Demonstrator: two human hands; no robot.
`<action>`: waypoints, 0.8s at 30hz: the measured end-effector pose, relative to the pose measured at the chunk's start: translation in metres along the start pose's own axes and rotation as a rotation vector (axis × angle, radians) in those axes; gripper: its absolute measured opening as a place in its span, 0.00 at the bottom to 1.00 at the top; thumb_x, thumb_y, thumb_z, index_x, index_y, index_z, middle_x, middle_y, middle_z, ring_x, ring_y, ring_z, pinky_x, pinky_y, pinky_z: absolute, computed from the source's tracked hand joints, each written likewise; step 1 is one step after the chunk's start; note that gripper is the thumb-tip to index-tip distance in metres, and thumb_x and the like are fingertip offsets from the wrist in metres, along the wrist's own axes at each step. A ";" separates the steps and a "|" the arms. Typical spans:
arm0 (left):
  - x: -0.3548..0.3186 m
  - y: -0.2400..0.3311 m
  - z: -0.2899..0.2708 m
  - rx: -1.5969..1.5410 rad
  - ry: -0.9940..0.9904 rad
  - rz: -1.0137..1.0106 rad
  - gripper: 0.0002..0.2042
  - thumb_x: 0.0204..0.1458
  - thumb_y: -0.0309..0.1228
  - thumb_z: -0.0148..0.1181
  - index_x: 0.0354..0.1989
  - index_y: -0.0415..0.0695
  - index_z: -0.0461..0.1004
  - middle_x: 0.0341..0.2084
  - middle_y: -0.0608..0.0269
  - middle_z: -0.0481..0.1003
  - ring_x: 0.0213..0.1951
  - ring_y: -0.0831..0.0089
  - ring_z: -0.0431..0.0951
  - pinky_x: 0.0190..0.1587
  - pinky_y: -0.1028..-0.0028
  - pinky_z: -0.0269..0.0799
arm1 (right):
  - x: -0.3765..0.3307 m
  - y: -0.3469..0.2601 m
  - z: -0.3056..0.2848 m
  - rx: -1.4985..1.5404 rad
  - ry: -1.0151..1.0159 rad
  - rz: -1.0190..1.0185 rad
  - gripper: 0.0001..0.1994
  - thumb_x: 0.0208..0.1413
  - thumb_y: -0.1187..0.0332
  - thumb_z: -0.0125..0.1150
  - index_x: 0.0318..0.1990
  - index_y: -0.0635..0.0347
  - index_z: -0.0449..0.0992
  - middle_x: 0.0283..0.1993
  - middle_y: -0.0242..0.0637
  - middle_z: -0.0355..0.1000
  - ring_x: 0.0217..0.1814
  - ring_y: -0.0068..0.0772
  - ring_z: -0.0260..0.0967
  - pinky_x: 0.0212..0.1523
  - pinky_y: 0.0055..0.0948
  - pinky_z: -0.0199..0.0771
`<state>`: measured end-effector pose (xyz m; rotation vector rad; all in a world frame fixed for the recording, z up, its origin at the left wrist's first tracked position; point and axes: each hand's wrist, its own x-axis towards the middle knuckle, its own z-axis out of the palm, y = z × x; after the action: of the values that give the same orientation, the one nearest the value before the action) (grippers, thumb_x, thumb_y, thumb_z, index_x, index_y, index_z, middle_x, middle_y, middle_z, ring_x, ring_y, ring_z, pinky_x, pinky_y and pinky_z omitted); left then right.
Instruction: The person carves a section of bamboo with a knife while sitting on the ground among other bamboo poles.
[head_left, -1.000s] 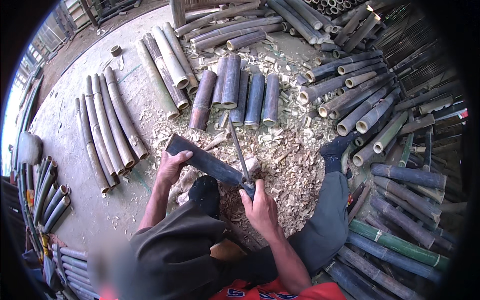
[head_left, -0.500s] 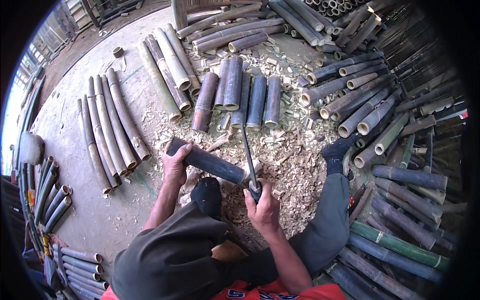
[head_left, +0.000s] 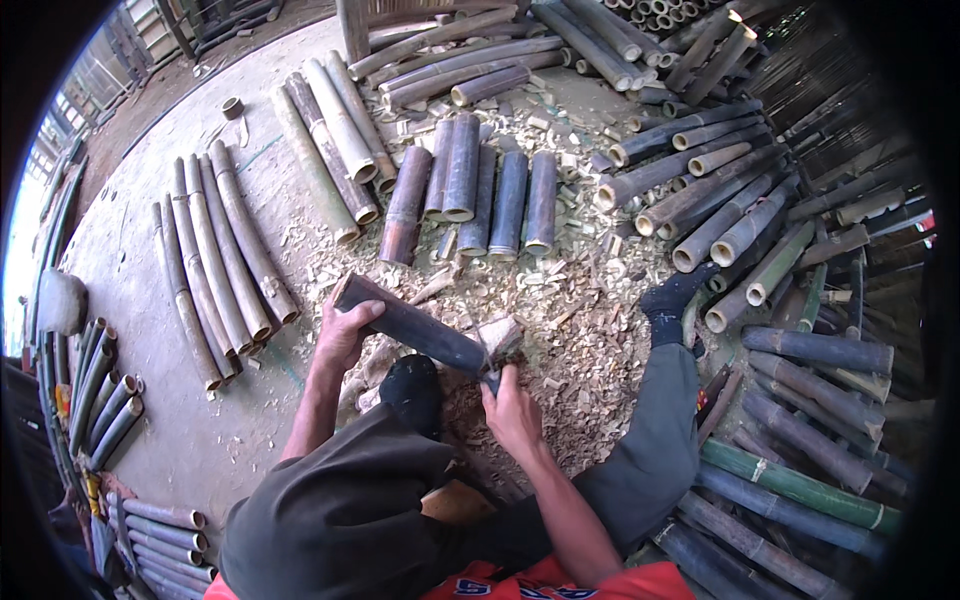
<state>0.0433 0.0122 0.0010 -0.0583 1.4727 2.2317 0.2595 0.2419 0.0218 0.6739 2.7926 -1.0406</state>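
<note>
Sat low on the floor (head_left: 150,440), knees spread, with a short dark bamboo section (head_left: 410,325) propped slantwise over a wooden block (head_left: 500,335) amid pale chips (head_left: 570,330). Left hand (head_left: 345,335) wrapped around the upper, far end of the bamboo section, grip clenched on it. Right hand (head_left: 512,415) closed tight about the handle of a chopping tool (head_left: 492,378) at the lower end, blade mostly hidden against the cane.

Judged stiff, hollow and fairly light for its length; smooth, rounded skin, so likely to roll or slip under a blow unless pinned against the block. Cut ends probably splintery; best held well back from the struck end, around the full girth.

Saw no packages, labels or signs. Lay ahead a row of similar cut pieces (head_left: 480,195); longer pale canes (head_left: 225,260) at left, stacked dark poles (head_left: 800,400) at right, one green pole (head_left: 800,485) near the right knee.
</note>
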 end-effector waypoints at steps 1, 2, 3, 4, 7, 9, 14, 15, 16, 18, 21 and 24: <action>0.002 0.004 0.004 0.027 -0.018 0.042 0.22 0.50 0.32 0.76 0.50 0.36 0.76 0.38 0.55 0.82 0.39 0.65 0.85 0.47 0.61 0.85 | 0.008 0.000 0.000 -0.124 -0.070 0.099 0.18 0.70 0.57 0.59 0.50 0.63 0.64 0.33 0.60 0.79 0.37 0.70 0.79 0.36 0.61 0.76; 0.002 0.004 0.011 0.008 0.013 0.023 0.20 0.51 0.32 0.75 0.49 0.36 0.76 0.35 0.58 0.81 0.37 0.66 0.84 0.45 0.62 0.85 | 0.004 0.001 -0.003 -0.131 -0.077 0.108 0.17 0.70 0.57 0.59 0.48 0.63 0.64 0.31 0.61 0.78 0.37 0.70 0.79 0.36 0.62 0.75; -0.002 0.002 0.009 -0.037 0.083 0.038 0.20 0.52 0.32 0.76 0.49 0.36 0.76 0.35 0.58 0.81 0.37 0.66 0.84 0.44 0.62 0.84 | 0.001 -0.014 -0.011 -0.091 -0.087 0.081 0.17 0.70 0.57 0.59 0.48 0.63 0.64 0.31 0.61 0.78 0.37 0.70 0.79 0.36 0.61 0.75; -0.008 -0.007 0.006 -0.079 0.150 0.032 0.20 0.52 0.32 0.76 0.48 0.36 0.77 0.35 0.58 0.81 0.37 0.66 0.84 0.43 0.63 0.84 | -0.007 -0.030 -0.019 -0.050 -0.102 0.076 0.17 0.70 0.58 0.59 0.49 0.63 0.64 0.31 0.61 0.78 0.37 0.70 0.79 0.36 0.61 0.75; -0.001 -0.015 0.010 -0.070 0.336 0.070 0.27 0.49 0.29 0.79 0.55 0.34 0.73 0.37 0.57 0.81 0.37 0.66 0.84 0.43 0.64 0.83 | -0.009 -0.063 -0.042 0.109 0.038 -0.081 0.17 0.70 0.58 0.60 0.50 0.63 0.65 0.33 0.60 0.78 0.37 0.68 0.79 0.36 0.58 0.77; -0.003 -0.013 0.018 -0.083 0.400 0.053 0.42 0.44 0.27 0.82 0.67 0.28 0.64 0.41 0.55 0.81 0.40 0.65 0.84 0.48 0.64 0.83 | -0.013 -0.070 -0.046 0.243 0.146 -0.183 0.17 0.70 0.57 0.60 0.51 0.61 0.64 0.35 0.60 0.79 0.39 0.66 0.81 0.37 0.60 0.79; -0.003 -0.006 0.040 -0.009 0.385 0.106 0.50 0.42 0.27 0.84 0.72 0.26 0.56 0.44 0.48 0.80 0.43 0.63 0.84 0.51 0.63 0.82 | 0.003 0.005 0.005 -0.115 -0.070 0.117 0.19 0.70 0.57 0.59 0.52 0.65 0.64 0.34 0.62 0.79 0.39 0.71 0.79 0.38 0.63 0.77; -0.004 -0.004 0.045 0.001 0.406 0.114 0.51 0.42 0.26 0.83 0.72 0.26 0.55 0.44 0.47 0.81 0.43 0.63 0.84 0.51 0.63 0.82 | 0.011 -0.004 -0.003 -0.110 -0.068 0.097 0.19 0.70 0.57 0.59 0.51 0.64 0.64 0.34 0.62 0.79 0.39 0.71 0.79 0.38 0.63 0.77; 0.001 -0.013 0.020 0.033 0.335 0.089 0.52 0.42 0.26 0.83 0.73 0.25 0.54 0.45 0.47 0.81 0.43 0.64 0.84 0.53 0.64 0.81 | 0.002 -0.021 -0.011 -0.096 -0.096 0.099 0.19 0.70 0.57 0.58 0.51 0.64 0.64 0.35 0.63 0.79 0.39 0.72 0.79 0.38 0.63 0.77; 0.002 -0.011 0.026 -0.027 0.324 0.105 0.52 0.43 0.26 0.82 0.74 0.25 0.53 0.45 0.47 0.81 0.43 0.64 0.84 0.53 0.65 0.80 | -0.003 -0.046 -0.036 -0.023 -0.027 0.012 0.18 0.70 0.57 0.58 0.51 0.63 0.64 0.35 0.62 0.79 0.37 0.70 0.79 0.36 0.62 0.78; -0.008 -0.009 0.027 -0.050 0.359 0.112 0.52 0.42 0.26 0.83 0.74 0.26 0.53 0.45 0.47 0.80 0.44 0.63 0.84 0.54 0.65 0.80 | -0.014 -0.065 -0.050 0.168 0.095 -0.118 0.18 0.70 0.56 0.58 0.50 0.63 0.64 0.34 0.59 0.80 0.36 0.68 0.80 0.35 0.61 0.78; -0.002 -0.009 0.026 0.009 0.348 0.093 0.52 0.41 0.26 0.83 0.73 0.26 0.54 0.46 0.47 0.80 0.45 0.63 0.84 0.54 0.64 0.81 | -0.001 -0.028 -0.015 -0.021 -0.034 0.060 0.18 0.70 0.58 0.58 0.52 0.64 0.64 0.35 0.64 0.80 0.38 0.71 0.80 0.37 0.62 0.78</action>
<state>0.0546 0.0375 0.0047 -0.4015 1.6924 2.3785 0.2493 0.2325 0.0500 0.7256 2.7328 -1.0013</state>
